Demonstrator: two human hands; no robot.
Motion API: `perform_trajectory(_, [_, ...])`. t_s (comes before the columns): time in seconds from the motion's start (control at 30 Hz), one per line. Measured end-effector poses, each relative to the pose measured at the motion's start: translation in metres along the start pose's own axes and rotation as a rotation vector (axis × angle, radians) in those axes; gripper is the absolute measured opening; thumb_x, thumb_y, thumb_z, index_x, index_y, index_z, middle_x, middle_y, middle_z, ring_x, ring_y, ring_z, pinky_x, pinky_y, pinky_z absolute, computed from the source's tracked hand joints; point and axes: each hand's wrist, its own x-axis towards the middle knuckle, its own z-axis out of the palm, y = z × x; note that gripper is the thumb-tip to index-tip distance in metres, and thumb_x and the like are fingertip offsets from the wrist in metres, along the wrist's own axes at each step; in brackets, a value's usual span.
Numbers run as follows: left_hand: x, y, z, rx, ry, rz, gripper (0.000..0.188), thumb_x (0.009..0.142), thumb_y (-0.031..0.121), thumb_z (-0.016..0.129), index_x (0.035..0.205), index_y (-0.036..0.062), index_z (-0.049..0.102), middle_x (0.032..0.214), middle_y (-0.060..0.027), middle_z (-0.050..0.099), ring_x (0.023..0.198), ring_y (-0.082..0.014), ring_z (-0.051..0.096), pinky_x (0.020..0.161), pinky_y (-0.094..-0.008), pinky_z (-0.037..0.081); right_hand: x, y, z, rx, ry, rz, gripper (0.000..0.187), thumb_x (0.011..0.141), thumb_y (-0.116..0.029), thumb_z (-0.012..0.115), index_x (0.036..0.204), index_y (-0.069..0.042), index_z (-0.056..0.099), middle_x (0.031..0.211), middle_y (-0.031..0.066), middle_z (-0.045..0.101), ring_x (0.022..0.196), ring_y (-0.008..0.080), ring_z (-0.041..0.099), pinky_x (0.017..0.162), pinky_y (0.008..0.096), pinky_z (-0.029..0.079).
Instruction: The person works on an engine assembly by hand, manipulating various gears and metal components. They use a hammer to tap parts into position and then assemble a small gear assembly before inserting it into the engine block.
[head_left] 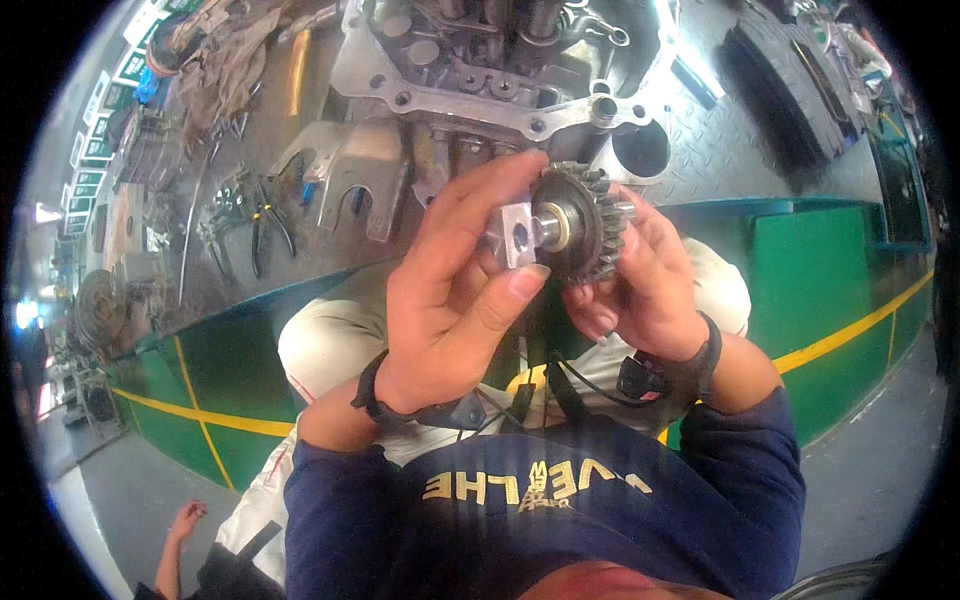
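Above my lap, in front of a cast metal housing [470, 105], both my hands are closed on metal parts. My left hand [450, 290] grips a small silver block [516, 237] with a round hole in its face, thumb below and fingers behind. A dark toothed gear [590, 225] on a short shaft sits in my right hand [650, 270], whose fingers curl round its right side. The shaft's left end meets the block or lies just in front of it; I cannot tell which. Some fingertips are hidden behind the parts.
Pliers [270, 228] with dark handles and other tools lie left on the metal bench. A slotted metal bracket [372, 180] stands left of the housing. Dark trays [775, 95] are at the right. Another person's hand [188, 517] shows at lower left.
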Motion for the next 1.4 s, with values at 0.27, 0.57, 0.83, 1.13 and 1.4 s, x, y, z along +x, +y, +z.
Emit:
perform_trajectory(0.27, [0.006, -0.004, 0.001, 0.261, -0.001, 0.186, 0.051, 0.084, 0.017, 0.082, 0.133, 0.0076, 0.068, 0.126, -0.0140, 0.056, 0.114, -0.0269, 0.059, 0.099, -0.0373, 0.049, 0.000, 0.002, -0.002, -0.140, 0.046, 0.013, 0.051, 0.104, -0.049, 0.055, 0.124, -0.002, 0.051, 0.085, 0.0151, 0.065, 0.051, 0.0166, 0.055, 0.042, 0.0284, 0.042])
perform_trajectory(0.57, [-0.007, -0.006, 0.004, 0.146, -0.024, 0.045, 0.053, 0.087, 0.010, 0.079, 0.138, 0.0025, 0.064, 0.130, -0.0138, 0.049, 0.122, -0.0235, 0.053, 0.105, -0.0357, 0.045, -0.003, 0.006, -0.003, -0.060, 0.046, 0.080, 0.048, 0.110, -0.047, 0.042, 0.123, -0.002, 0.052, 0.086, 0.0135, 0.065, 0.055, 0.0159, 0.054, 0.050, 0.0283, 0.045])
perform_trajectory(0.83, [-0.010, -0.005, 0.010, 0.101, 0.011, -0.185, 0.060, 0.093, 0.031, 0.077, 0.141, -0.0007, 0.060, 0.137, -0.0149, 0.051, 0.122, -0.0215, 0.053, 0.104, -0.0333, 0.044, -0.004, 0.008, -0.010, -0.045, -0.006, 0.074, 0.045, 0.110, -0.047, 0.040, 0.116, -0.005, 0.055, 0.081, 0.0124, 0.064, 0.054, 0.0152, 0.054, 0.051, 0.0268, 0.045])
perform_trajectory(1.13, [-0.002, -0.006, 0.018, -0.258, 0.006, -0.277, 0.087, 0.098, 0.051, 0.065, 0.159, -0.0011, 0.030, 0.146, -0.0188, 0.052, 0.122, -0.0249, 0.060, 0.096, -0.0381, 0.051, -0.007, 0.000, -0.008, -0.078, 0.082, 0.141, 0.046, 0.108, -0.050, 0.048, 0.112, -0.005, 0.059, 0.075, 0.0083, 0.063, 0.053, 0.0110, 0.052, 0.048, 0.0238, 0.042])
perform_trajectory(1.4, [0.004, -0.009, 0.015, -0.271, -0.010, -0.268, 0.083, 0.098, 0.045, 0.068, 0.156, -0.0020, 0.033, 0.144, -0.0227, 0.054, 0.126, -0.0295, 0.061, 0.104, -0.0414, 0.052, -0.009, -0.007, -0.014, -0.075, 0.066, 0.105, 0.035, 0.105, -0.040, 0.059, 0.103, -0.005, 0.060, 0.074, 0.0099, 0.066, 0.050, 0.0104, 0.053, 0.047, 0.0236, 0.043])
